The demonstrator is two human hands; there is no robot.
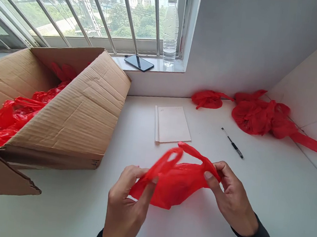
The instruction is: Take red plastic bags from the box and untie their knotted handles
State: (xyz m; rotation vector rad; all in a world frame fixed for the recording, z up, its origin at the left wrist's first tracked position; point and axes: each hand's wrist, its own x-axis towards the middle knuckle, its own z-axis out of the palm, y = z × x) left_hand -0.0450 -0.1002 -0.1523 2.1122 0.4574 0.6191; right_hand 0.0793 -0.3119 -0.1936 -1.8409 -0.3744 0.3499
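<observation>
A red plastic bag [178, 184] with two loop handles is stretched between my hands, just above the white table. My left hand [129, 202] pinches its left side below one handle, thumb in front and fingers behind. On the other side, my right hand [230, 199] grips the bag below the second handle between thumb and fingers. Both handles stick up and lean over the bag's top edge. The bag looks thin and slightly crumpled; whether anything is inside, I cannot tell.
An open cardboard box [71, 113] holding red plastic bags [17, 115] stands at the left. Behind my hands lie a white notebook [174, 124] and a pen [232, 143]. Red bundles [260, 116] rest along the wall. A phone [139, 63] and water bottle [171, 33] occupy the windowsill.
</observation>
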